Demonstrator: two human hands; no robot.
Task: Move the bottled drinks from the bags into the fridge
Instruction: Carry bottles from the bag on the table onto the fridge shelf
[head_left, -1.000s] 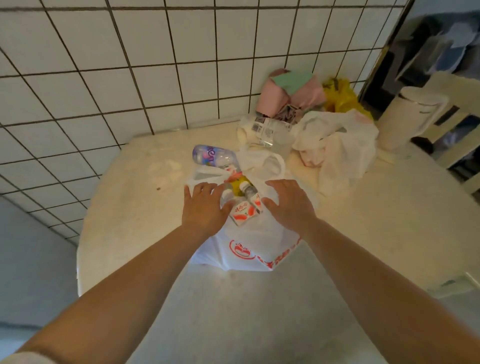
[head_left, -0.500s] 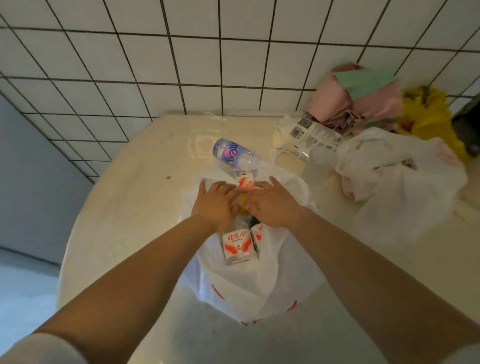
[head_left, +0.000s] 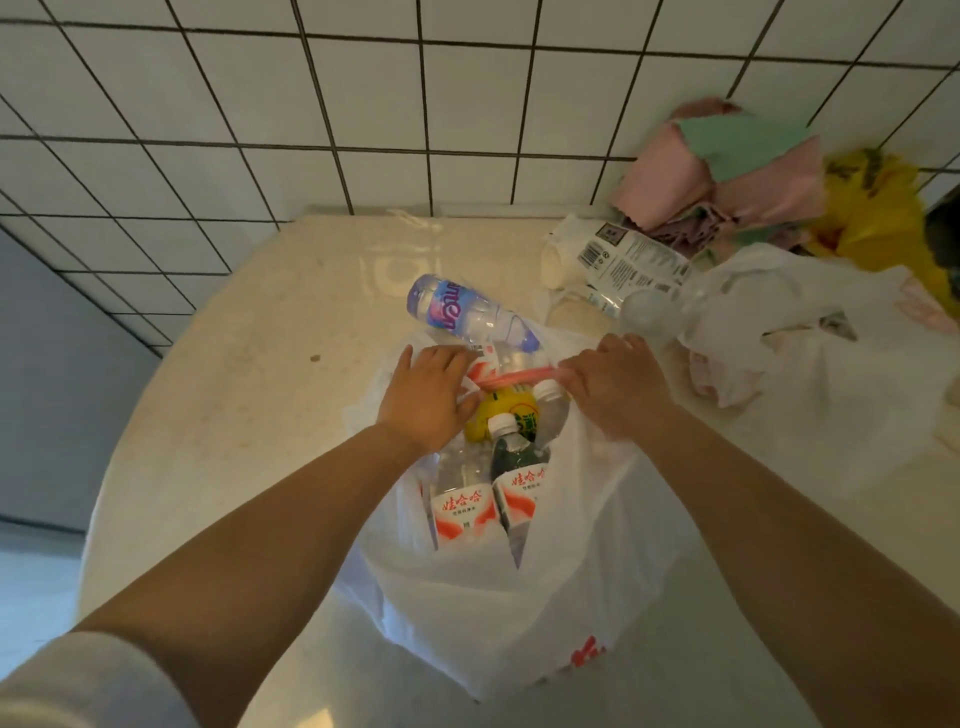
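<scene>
Centrally, a white plastic bag (head_left: 519, 613) stands on the pale counter (head_left: 249, 415) with its mouth being spread by both hands. Left hand (head_left: 426, 395): fingers lie fairly straight over the far left rim of the bag; whether the thumb pinches the film cannot be told. Right hand (head_left: 618, 389): fingers curl over the far right rim, its grip holding the bag's edge, with a stretched pink-red band of the bag (head_left: 514, 375) taut between the two hands. Inside the opening stand two bottles with red-and-white labels, one clear (head_left: 460, 499) and one dark (head_left: 522, 483), side by side and touching; behind them sit a yellow-labelled bottle (head_left: 501, 415) and a further clear bottle with a white cap (head_left: 550, 402). A bottle with a purple label (head_left: 467, 314) lies on its side on the counter, just beyond the bag. A second, crumpled white bag (head_left: 810, 353) rests to the right, near a clear wrapped pack with a barcode (head_left: 618, 265) and a heap of pink and green cloths (head_left: 727, 166) against the tiled wall (head_left: 363, 93). No fridge is in view.

Step in hand, as judged: opening the first bag; no bottle yet lifted. The next move calls for one hand to release the rim, reach in and close around a bottle's neck or body while the other keeps the mouth open.
</scene>
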